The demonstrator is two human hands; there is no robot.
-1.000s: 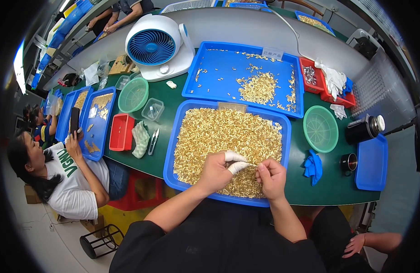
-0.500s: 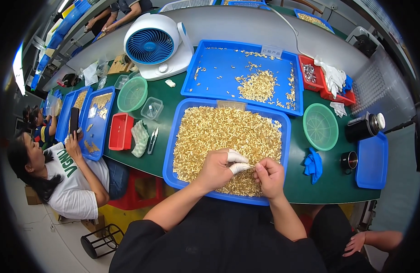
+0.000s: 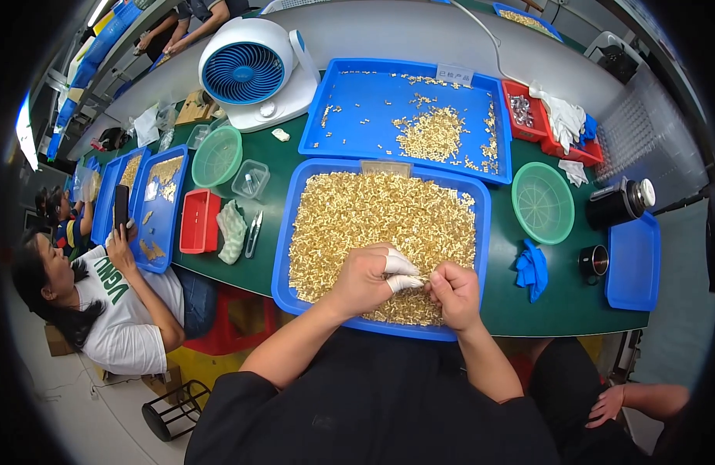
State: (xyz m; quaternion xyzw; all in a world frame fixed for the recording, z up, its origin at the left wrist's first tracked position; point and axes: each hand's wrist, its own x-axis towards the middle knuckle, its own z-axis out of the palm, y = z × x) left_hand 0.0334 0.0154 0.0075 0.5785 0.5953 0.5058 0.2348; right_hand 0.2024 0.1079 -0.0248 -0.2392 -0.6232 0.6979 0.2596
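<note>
My left hand (image 3: 367, 280), with white finger covers on thumb and forefinger, is closed in a pinch above a blue tray (image 3: 279, 267) of small gold metal pieces (image 3: 373, 209). My right hand (image 3: 455, 296) is bare and also pinched, its fingertips meeting those of the left. A bit of gold shows between the fingertips, most likely one or more of the small pieces; their exact shape is hidden. Behind this heap lies a larger blue tray (image 3: 357, 139) with a smaller pile of gold pieces (image 3: 431, 133).
A white fan (image 3: 253, 74) stands at the back left. Green baskets (image 3: 543, 203), a red bin (image 3: 199, 221), tweezers (image 3: 254, 234) and a blue glove (image 3: 532, 270) lie around the trays. At right are a black flask (image 3: 617, 205) and a mug (image 3: 593, 262). A person (image 3: 117, 302) sits at left holding a phone.
The view has shifted slightly, so the trays sit a little higher and further left. My hands stay pinched together over the heap; the right fingers look more curled.
</note>
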